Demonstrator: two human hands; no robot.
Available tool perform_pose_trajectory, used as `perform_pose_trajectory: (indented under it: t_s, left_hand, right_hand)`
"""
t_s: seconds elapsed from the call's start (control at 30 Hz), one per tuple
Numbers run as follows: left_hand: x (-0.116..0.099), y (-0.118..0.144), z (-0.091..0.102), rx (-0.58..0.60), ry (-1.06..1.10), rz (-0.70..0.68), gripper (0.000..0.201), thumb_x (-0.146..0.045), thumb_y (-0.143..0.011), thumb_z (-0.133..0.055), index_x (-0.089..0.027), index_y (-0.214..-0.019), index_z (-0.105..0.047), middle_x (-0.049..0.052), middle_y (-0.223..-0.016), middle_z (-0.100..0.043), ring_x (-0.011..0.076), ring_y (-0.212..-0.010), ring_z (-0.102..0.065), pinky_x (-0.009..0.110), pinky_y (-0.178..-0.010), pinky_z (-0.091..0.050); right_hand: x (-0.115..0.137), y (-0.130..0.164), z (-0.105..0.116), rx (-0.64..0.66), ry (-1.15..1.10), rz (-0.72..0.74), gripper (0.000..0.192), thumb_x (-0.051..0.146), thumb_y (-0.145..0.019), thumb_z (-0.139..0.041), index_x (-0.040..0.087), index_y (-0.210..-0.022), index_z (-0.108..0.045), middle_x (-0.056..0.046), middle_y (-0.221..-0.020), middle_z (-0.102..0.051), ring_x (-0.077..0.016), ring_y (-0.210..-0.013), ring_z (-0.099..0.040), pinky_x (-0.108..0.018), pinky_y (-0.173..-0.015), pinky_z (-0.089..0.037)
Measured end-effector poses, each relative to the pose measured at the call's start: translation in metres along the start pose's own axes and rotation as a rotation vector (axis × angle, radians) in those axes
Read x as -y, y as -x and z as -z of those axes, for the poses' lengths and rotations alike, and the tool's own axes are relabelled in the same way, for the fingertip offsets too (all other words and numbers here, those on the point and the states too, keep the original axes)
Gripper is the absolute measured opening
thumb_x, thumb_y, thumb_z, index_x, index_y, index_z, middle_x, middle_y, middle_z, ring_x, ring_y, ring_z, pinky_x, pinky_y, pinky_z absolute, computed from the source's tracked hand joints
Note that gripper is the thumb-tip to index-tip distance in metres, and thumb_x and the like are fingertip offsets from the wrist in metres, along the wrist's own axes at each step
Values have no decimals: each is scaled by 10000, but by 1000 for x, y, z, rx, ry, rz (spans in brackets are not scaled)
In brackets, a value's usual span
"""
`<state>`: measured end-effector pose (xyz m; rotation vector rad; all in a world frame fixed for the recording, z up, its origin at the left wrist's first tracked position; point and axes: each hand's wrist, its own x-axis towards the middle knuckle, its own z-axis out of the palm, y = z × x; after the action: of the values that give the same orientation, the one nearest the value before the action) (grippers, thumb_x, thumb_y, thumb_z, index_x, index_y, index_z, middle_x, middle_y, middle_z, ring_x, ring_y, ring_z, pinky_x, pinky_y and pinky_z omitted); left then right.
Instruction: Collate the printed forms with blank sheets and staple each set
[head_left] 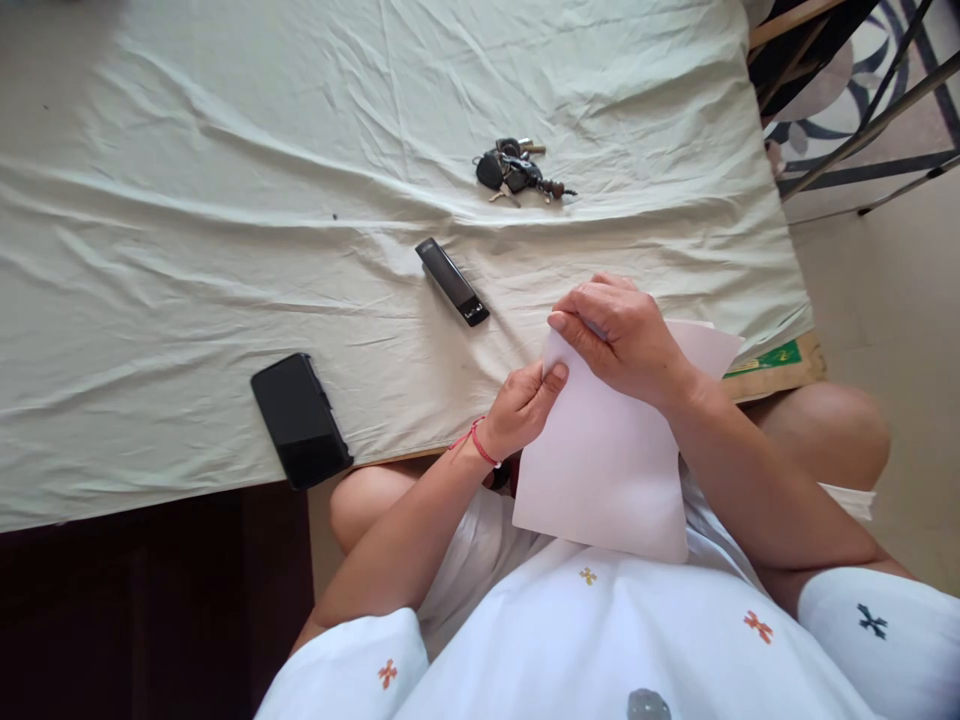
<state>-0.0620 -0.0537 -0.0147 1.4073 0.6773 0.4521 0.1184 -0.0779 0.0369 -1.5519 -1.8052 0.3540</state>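
1. Paper, a pale sheet, lies half on the near table edge and half over our lap, its far corner pinned under our hands.
2. We pinch the sheet's left upper edge with our left hand, thumb and fingers closed on it; our right hand presses flat across the top, fingers curled over what looks like a fold.
3. We judge the sheet light, thin and limp: it bends under its own weight where it hangs off the table, creases easily and could tear if pulled hard. Edges and corners look like the best places to take hold, with the flat of a hand to steady it.
4. We see the cloth-covered table wrinkled, so the sheet has no truly flat bed beneath it.
5. We note a slim black device lying just beyond our hands, a bunch of keys farther back, and a dark phone at the near edge to the left, well apart from the sheet.
6. We have open cloth to the left and far side; the right table edge is close, with a printed cardboard piece poking out beside the sheet.
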Motion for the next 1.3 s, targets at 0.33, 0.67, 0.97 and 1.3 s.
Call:
perform_pose_trajectory:
  t_s: [0.33,0.67,0.97,1.3]
  left_hand:
    - [0,15,-8,-93,168,125,514,-679,-914,-595,-196,-741,-617,-7,-617,-515,129,-576,-461,274,-528,-379]
    - [7,41,13,-275,304,104,502,-641,-875,-684,-161,-997,-767,43,-820,-760,218,-833,-734,308,-746,-593]
    - [7,62,26,-395,433,35,552,-623,-793,-786,-177,-1117,-760,98,-1160,-789,305,-1267,-671,398,-1055,-572]
    - [-10,108,4,-518,586,127,521,-513,-735,-874,-187,-1123,-756,84,-1152,-800,310,-1285,-667,403,-1093,-564]
  right_hand:
    - [9,-1,-20,-5,61,28,344,383,-1045,-476,178,-807,-617,-20,-749,-645,-157,-774,-517,-337,-802,-380]
    - [-19,75,-19,-169,372,-71,496,376,-995,-522,182,-1450,-496,-177,-1495,-502,-320,-1404,-449,-530,-1169,-357]
    - [8,155,-29,-292,8,-448,675,471,-868,-720,186,-1440,-502,-157,-1311,-581,-236,-1097,-609,-430,-954,-566]
    - [22,185,2,178,-982,-784,408,466,-724,-870,168,-982,-765,-83,-1062,-767,-238,-1021,-708,-351,-951,-569]
